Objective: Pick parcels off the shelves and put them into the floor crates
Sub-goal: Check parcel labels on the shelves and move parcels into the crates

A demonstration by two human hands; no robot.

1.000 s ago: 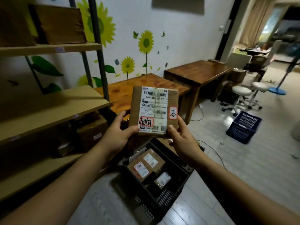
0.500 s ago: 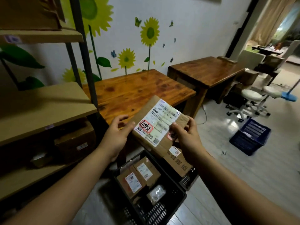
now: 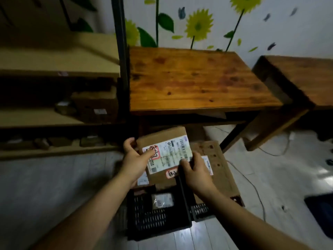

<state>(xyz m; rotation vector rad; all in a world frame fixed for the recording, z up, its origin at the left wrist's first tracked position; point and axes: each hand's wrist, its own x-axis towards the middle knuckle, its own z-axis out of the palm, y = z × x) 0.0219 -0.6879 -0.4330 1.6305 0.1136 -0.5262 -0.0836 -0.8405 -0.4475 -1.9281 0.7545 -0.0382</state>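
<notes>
- Parcel [image 3: 166,154] lowered since prev. frame; now label-up, just above black crate [image 3: 155,221], in front of table [image 3: 194,78].
- L hand [image 3: 134,159]: grasps parcel's left edge, thumb on label.
- R hand [image 3: 195,170]: grasps lower-right corner.
- Small pkt [image 3: 163,200] in crate.

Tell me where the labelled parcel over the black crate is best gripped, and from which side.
By its opposite side edges, one hand from each side, as the left hand and right hand hold it. The parcel is flat, label-up, so pinching the edges likely keeps it level above the black crate.
</notes>
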